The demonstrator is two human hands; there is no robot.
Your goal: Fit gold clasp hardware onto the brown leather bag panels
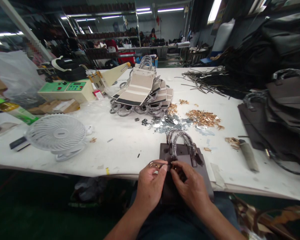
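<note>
My left hand [151, 186] pinches a short brown leather strap [156, 164] with gold-coloured metal on it, between thumb and fingers. Close beside it, the fingers of my right hand [190, 183] are closed together at the strap's right end. What sits between those fingertips is too small and covered to make out. Both hands are over a dark brown handbag panel [202, 173], which lies partly on the table edge and partly over my lap. Its arched handles [181, 136] are wrapped in clear plastic and point away from me.
Gold metal fittings [203, 118] and flat silver plates [168, 124] lie in heaps beyond the panel. Stacked bag panels [137, 83] stand behind them. A white fan [57, 133] and a green-topped machine [65, 88] are at left, dark bag pieces [287, 113] at right.
</note>
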